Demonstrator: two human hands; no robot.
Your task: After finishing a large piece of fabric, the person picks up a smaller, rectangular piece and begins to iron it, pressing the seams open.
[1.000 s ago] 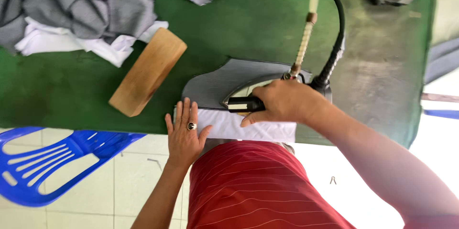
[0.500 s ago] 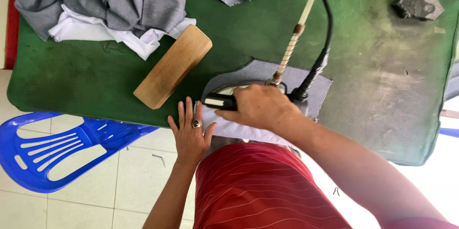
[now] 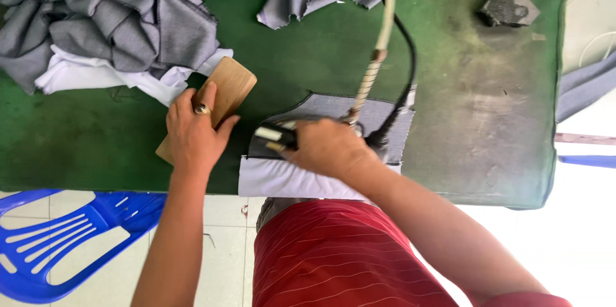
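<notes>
Pressing a grey fabric piece, block about to come into play

Right hand (image 3: 330,150) is wrapped tight around the iron (image 3: 282,137), which sits on the grey fabric piece (image 3: 359,111) at the near edge of the green desk (image 3: 308,57), white lining (image 3: 282,179) poking out below. Left hand (image 3: 192,134) lies flat, fingers together, on the wooden block (image 3: 228,85) just beside it. Looks like pressing is mid-way; the grey pile (image 3: 109,18) at the far left seems untouched.
</notes>
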